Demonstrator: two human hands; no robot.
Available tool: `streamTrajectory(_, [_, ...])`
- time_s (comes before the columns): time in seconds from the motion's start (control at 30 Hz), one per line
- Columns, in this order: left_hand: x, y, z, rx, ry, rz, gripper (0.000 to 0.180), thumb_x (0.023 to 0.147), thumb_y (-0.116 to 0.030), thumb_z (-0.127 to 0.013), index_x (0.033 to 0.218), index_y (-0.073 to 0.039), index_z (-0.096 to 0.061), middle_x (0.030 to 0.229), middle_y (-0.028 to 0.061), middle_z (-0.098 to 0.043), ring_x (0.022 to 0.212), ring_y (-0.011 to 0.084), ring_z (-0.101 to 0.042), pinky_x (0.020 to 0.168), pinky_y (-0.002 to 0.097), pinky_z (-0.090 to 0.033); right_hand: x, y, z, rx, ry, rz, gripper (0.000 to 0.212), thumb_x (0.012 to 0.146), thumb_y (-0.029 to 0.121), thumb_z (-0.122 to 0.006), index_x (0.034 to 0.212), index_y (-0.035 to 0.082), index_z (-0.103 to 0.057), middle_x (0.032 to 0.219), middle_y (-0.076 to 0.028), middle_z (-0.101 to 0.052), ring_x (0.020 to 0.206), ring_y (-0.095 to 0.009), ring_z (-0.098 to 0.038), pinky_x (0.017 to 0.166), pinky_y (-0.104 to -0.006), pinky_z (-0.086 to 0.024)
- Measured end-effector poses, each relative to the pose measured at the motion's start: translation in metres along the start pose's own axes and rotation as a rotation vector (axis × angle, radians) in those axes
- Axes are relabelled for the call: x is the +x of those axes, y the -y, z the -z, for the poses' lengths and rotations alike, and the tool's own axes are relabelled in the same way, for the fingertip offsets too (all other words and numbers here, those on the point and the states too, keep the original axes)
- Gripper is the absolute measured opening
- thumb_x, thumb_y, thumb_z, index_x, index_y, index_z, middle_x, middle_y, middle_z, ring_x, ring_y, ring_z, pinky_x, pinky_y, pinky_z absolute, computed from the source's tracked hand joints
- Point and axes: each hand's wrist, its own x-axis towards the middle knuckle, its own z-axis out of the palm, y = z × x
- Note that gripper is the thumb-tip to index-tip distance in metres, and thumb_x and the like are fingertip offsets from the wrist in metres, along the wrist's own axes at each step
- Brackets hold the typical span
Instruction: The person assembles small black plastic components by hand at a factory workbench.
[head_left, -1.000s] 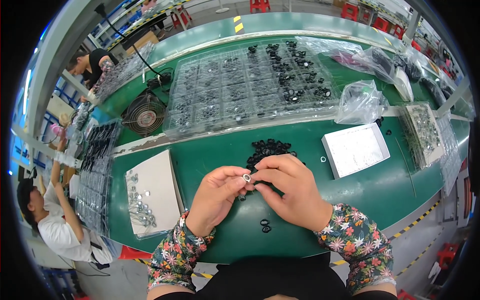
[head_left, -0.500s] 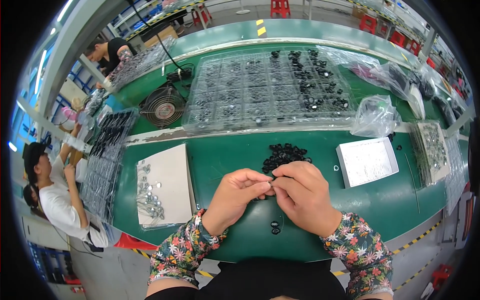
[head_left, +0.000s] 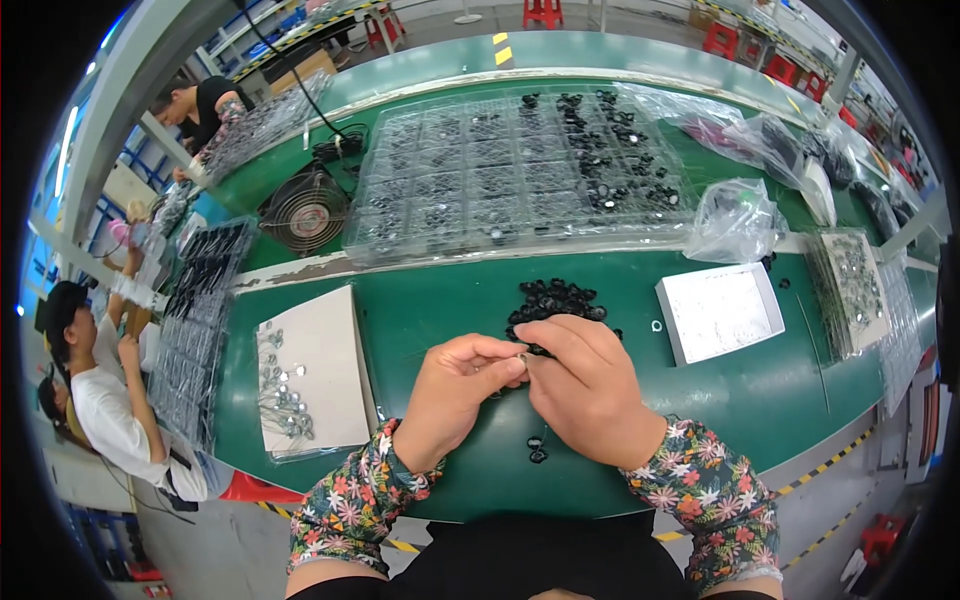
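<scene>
My left hand (head_left: 452, 397) and my right hand (head_left: 590, 392) meet over the middle of the green table (head_left: 480, 485). Thumbs and fingertips are pinched together on a tiny part, mostly hidden and too small to name. Just beyond the fingers lies a heap of small black ring-like parts (head_left: 553, 297), partly covered by my right hand. Two similar black parts (head_left: 537, 450) rest nearer to me, below the hands. Off to the left, a grey-beige board (head_left: 325, 350) carries round silvery pieces (head_left: 290, 410) with thin wire-like stems.
An open white box (head_left: 725, 315) stands right of my hands, a small white ring (head_left: 656, 326) beside it. Behind a raised strip sits a wide clear compartment tray (head_left: 450, 190) with black parts. A fan (head_left: 308, 214) and plastic bags (head_left: 735, 220) flank it. Co-workers sit at left.
The whole view has shifted slightly left and up. My right hand's fingers have moved a little over the pinch, covering more of the black heap. Both hands stay together.
</scene>
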Motion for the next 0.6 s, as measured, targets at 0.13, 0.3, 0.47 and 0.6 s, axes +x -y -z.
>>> streamTrajectory(0.13, [-0.001, 0.004, -0.003, 0.054, -0.040, -0.071, 0.016, 0.087, 0.003, -0.064, 0.103, 0.002, -0.065, 0.097, 0.0102, -0.068, 0.088, 0.0141, -0.065, 0.081, 0.0259, -0.053, 0.001, 0.000, -0.005, 0.058, -0.048, -0.032, 0.017, 0.065, -0.003, -0.067, 0.079, -0.001, -0.058, 0.108, -0.012, -0.059, 0.095, -0.031, -0.059, 0.079, -0.0393, -0.050])
streamTrajectory(0.3, [-0.003, 0.003, -0.007, 0.141, -0.035, -0.128, 0.018, 0.085, 0.005, -0.064, 0.103, 0.003, -0.065, 0.099, 0.0114, -0.068, 0.090, 0.0149, -0.066, 0.083, 0.0259, -0.054, 0.000, -0.001, -0.002, 0.166, -0.062, -0.167, 0.016, 0.066, -0.006, -0.064, 0.076, -0.001, -0.054, 0.107, -0.013, -0.057, 0.095, -0.032, -0.058, 0.079, -0.0397, -0.051])
streamTrajectory(0.47, [-0.002, 0.001, -0.007, 0.083, 0.038, -0.082, 0.019, 0.087, 0.005, -0.063, 0.105, 0.003, -0.064, 0.100, 0.0126, -0.068, 0.091, 0.0165, -0.066, 0.083, 0.0276, -0.054, 0.002, -0.005, 0.002, 0.197, -0.141, -0.241, 0.016, 0.067, -0.004, -0.066, 0.075, 0.002, -0.054, 0.104, -0.012, -0.060, 0.091, -0.031, -0.059, 0.078, -0.0367, -0.051])
streamTrajectory(0.6, [0.000, -0.001, -0.003, -0.017, 0.031, 0.020, 0.020, 0.090, 0.001, -0.060, 0.110, 0.001, -0.062, 0.102, 0.0126, -0.067, 0.090, 0.0170, -0.066, 0.082, 0.0285, -0.053, 0.005, -0.020, 0.021, 0.213, -0.153, -0.361, 0.014, 0.068, -0.004, -0.066, 0.078, 0.002, -0.057, 0.104, -0.013, -0.063, 0.093, -0.028, -0.062, 0.080, -0.0353, -0.051])
